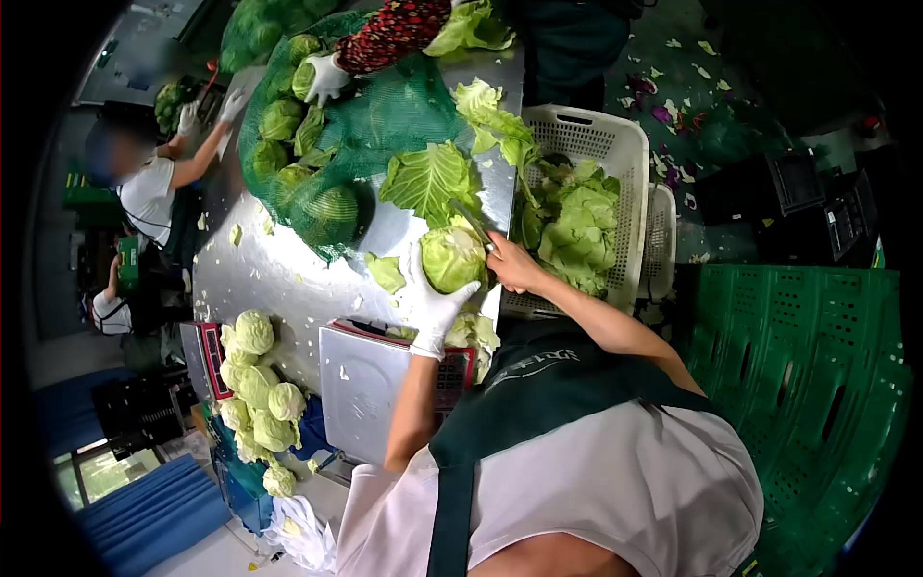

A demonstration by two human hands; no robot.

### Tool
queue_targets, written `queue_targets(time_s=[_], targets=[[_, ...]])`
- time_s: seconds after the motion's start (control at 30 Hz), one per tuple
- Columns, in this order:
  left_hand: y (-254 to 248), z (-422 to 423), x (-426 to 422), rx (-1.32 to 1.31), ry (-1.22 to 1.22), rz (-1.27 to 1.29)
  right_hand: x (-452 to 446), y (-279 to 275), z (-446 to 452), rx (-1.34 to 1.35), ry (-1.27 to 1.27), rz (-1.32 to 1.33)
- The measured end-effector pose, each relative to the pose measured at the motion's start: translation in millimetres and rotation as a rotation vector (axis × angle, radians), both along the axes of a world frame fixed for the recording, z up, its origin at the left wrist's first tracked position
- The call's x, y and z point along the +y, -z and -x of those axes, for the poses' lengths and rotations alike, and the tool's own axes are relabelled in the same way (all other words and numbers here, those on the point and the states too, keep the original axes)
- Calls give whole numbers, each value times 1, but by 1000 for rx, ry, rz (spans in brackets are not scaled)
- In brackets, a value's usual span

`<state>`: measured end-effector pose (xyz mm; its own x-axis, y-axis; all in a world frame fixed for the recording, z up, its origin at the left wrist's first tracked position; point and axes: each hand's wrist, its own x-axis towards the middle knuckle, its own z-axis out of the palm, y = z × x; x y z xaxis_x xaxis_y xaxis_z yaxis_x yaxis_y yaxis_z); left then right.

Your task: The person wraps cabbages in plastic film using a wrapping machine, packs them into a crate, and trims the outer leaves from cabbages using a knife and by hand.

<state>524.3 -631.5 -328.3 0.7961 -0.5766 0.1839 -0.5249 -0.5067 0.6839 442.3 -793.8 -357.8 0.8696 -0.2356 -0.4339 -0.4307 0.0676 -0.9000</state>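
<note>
A pale green cabbage (pixel 453 258) rests on the metal table (pixel 288 279) near its right edge. My left hand (pixel 429 300), in a white glove, wraps round the cabbage from below and the left. My bare right hand (pixel 512 264) is closed on the handle of a knife (pixel 471 223), whose blade lies against the upper right of the cabbage. Loose outer leaves (pixel 430 183) spread on the table just above the cabbage, and a smaller leaf (pixel 386 272) lies left of it.
Right of the table stands a white basket (pixel 630 183) of leaves. A co-worker's gloved hand (pixel 328 77) touches cabbages in a green net bag (pixel 404 106). A scale (pixel 361 385) and piled cabbages (pixel 258 385) are lower left; green crates (pixel 798 375) stand right.
</note>
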Motion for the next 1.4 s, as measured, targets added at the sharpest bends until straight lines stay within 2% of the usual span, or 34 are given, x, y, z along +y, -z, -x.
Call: queue_targets(time_s=[0.03,0.07,0.1,0.17,0.23,0.3,0.33,0.4,0.5,0.53,0.57,0.63,0.7,0.77,0.9,1.07,1.13,1.2,1.23,1.3,1.37,1.4], targets=[[-2,4,1,9,18,71,2,-11,6,-38,24,24],[-3,7,1,21,37,101,10,28,7,-365,145,377],[-7,9,-2,25,40,95,10,24,13,-359,149,371],[-7,13,-10,538,1,437,7,7,24,-364,125,434],[-11,16,-19,540,-80,350,4,5,29,-371,94,539],[-22,18,-24,381,-54,213,0,-2,34,-297,-26,686],[-21,16,-23,387,-56,206,0,-8,37,-291,-26,679],[-17,10,-27,424,34,169,-5,-19,41,-331,38,854],[-21,5,-32,436,42,161,-11,-27,38,-423,32,907],[-18,-1,-30,330,37,80,-14,-31,37,-343,-82,892],[-20,-5,-30,330,37,79,-14,-27,36,-343,-82,891],[-32,-10,-34,644,158,193,-10,-20,30,-304,-192,905],[-23,-11,-32,612,142,215,-4,-17,26,-308,-158,971],[-22,-15,-32,761,131,316,-2,-12,20,-320,-123,1069],[-14,-24,-33,784,122,273,-8,-18,9,-295,-113,1008],[-18,-23,-35,738,47,209,-21,-35,-2,-157,-318,883],[-6,-27,-31,760,53,225,-18,-25,-4,-228,-286,919],[7,-26,-31,595,84,275,-24,-20,-2,-296,-259,961],[2,-22,-30,598,86,270,-26,-21,-3,-302,-302,992],[-16,-18,-34,791,28,312,-26,-19,-11,-315,-336,1025],[-22,-15,-34,823,-7,281,-21,-8,-23,-104,-178,744],[-23,-7,-32,650,60,212,-37,-15,-29,153,34,356]])
